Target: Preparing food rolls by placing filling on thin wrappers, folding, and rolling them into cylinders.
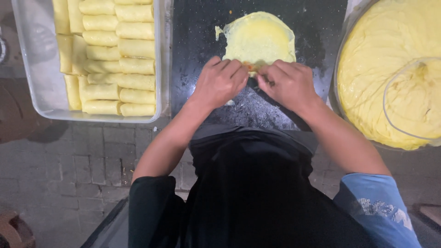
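Both your hands sit at the near edge of the thin yellow crepe [259,39], which lies flat on the dark griddle plate [202,27] at about 12 o'clock from your body. Your left hand [220,81] has fingers curled down, tips pinching the crepe's near rim; your right hand [288,82] mirrors it, fingers bent and pinching the same rim just beside the left, with a bit of orange filling [250,67] showing between the two. Neither hand is open; both are closed lightly on the crepe edge. Crepe looks very light, soft, floppy and easy to tear, likely a bit greasy, so grip at the near rim with fingertips only and spread the hold along the edge. Metal tray [161,59] at 10 o'clock holds rows of finished yellow rolls [133,50], well apart from your hands. Large bowl of yellow batter [381,69] sits at 2 o'clock, with a clear plastic scoop rim [390,87] resting in it. Paved floor [82,165] shows below the tray.
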